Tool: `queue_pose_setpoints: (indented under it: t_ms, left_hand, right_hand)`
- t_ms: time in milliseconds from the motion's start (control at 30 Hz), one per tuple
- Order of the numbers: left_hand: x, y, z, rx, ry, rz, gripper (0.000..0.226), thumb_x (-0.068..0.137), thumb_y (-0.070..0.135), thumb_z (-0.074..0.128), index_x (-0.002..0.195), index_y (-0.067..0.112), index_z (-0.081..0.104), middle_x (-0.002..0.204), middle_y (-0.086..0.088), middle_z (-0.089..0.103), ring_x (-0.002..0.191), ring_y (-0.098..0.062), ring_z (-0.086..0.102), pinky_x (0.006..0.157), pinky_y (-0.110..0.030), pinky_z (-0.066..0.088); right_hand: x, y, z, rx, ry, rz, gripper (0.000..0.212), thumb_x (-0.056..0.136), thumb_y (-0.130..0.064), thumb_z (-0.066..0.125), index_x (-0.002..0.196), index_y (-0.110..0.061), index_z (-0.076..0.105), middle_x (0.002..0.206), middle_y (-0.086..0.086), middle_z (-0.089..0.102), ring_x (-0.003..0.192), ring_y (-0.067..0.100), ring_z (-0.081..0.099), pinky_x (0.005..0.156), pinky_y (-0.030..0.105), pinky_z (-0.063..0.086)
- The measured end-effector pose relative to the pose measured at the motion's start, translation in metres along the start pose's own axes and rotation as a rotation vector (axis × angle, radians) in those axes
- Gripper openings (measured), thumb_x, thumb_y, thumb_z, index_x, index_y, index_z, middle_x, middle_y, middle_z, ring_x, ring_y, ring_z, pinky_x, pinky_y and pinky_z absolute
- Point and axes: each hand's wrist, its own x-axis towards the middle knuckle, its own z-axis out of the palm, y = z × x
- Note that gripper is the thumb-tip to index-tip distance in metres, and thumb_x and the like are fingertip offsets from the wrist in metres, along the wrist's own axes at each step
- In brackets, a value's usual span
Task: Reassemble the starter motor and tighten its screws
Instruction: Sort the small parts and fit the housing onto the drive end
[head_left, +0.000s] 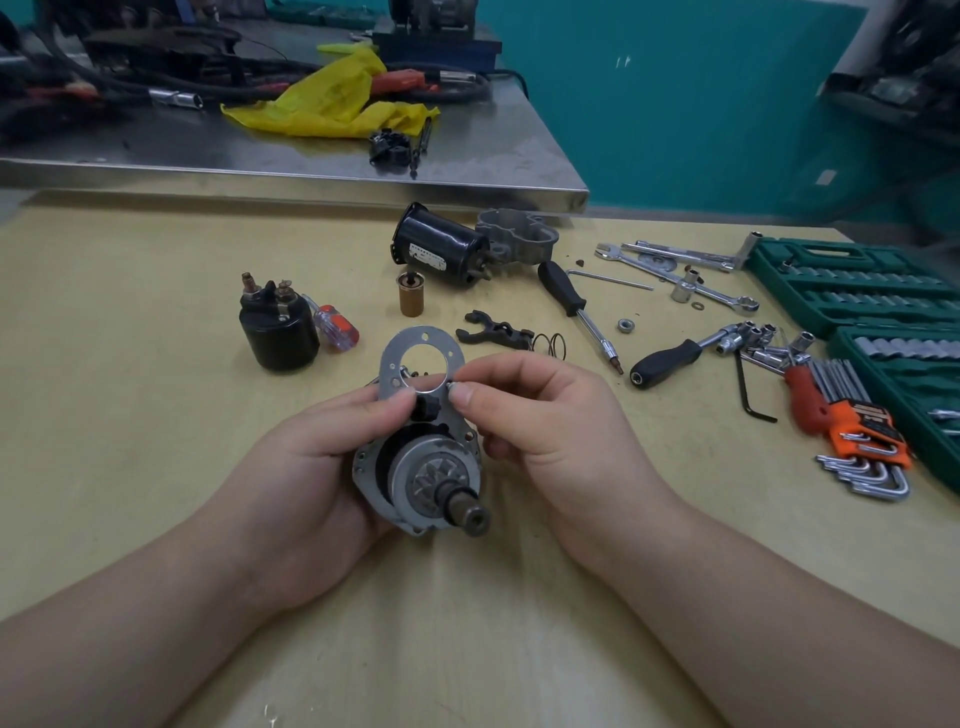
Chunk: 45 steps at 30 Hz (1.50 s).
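Note:
My left hand (317, 457) grips the starter's drive-end assembly (431, 478), its pinion gear and shaft pointing toward me. A thin grey metal plate (397, 358) with a large round hole stands up from the assembly's far side; my left thumb presses its lower edge. My right hand (540, 415) pinches the plate's right edge between thumb and forefinger. Farther back lie the black motor housing (441, 249), the grey nose casting (519, 236), the black solenoid (278, 327), a brass-coloured plunger (410, 296), a black shift fork (493, 335) and a spring (550, 344).
Two black-handled drivers (563, 288) (670, 361), wrenches (675, 265), a nut (626, 325), hex keys in an orange holder (857, 431) and green socket cases (857, 286) lie at the right. A small red screwdriver (335, 327) sits by the solenoid. A cluttered steel bench (467, 156) stands behind.

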Motion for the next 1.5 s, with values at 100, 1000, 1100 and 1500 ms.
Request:
queue_pose_setpoints:
  t_ms: [100,1000,1100,1500]
  left_hand:
    - [-0.001,-0.001,0.001,0.003,0.004,0.018,0.041,0.093,0.025,0.063,0.129,0.012,0.077,0.127,-0.019,0.075,0.103,-0.031,0.074,0.085,-0.046,0.060]
    - [-0.004,0.006,0.005,-0.326,-0.115,-0.192,0.031,0.107,0.028,0.051,0.135,0.021,0.064,0.118,-0.010,0.067,0.106,-0.031,0.068,0.108,-0.053,0.046]
    - [-0.004,0.007,0.005,-0.312,-0.125,-0.194,0.021,0.110,0.029,0.047,0.128,0.022,0.057,0.114,-0.009,0.065,0.099,-0.032,0.066,0.111,-0.056,0.041]
    - [-0.010,0.010,0.013,-0.196,-0.117,-0.130,0.050,0.105,0.024,0.046,0.153,0.012,0.055,0.122,-0.012,0.069,0.095,-0.037,0.070,0.078,-0.050,0.061]
  right_hand:
    - [-0.001,-0.002,0.001,-0.014,0.017,-0.024,0.018,0.091,-0.006,0.082,0.081,-0.021,0.082,0.079,0.000,0.075,0.063,0.006,0.058,0.056,0.017,0.046]
    - [-0.002,0.002,0.001,0.001,-0.007,0.017,0.008,0.080,-0.016,0.085,0.081,-0.020,0.079,0.070,-0.005,0.069,0.057,0.004,0.059,0.055,0.018,0.048]
    - [-0.002,0.001,0.001,0.021,-0.017,0.019,0.007,0.080,-0.015,0.084,0.080,-0.020,0.079,0.069,-0.005,0.070,0.056,0.004,0.060,0.053,0.017,0.048]
    - [-0.002,0.001,-0.001,-0.028,-0.031,0.004,0.007,0.092,-0.010,0.080,0.087,-0.015,0.079,0.073,-0.003,0.073,0.057,0.001,0.062,0.054,0.016,0.049]
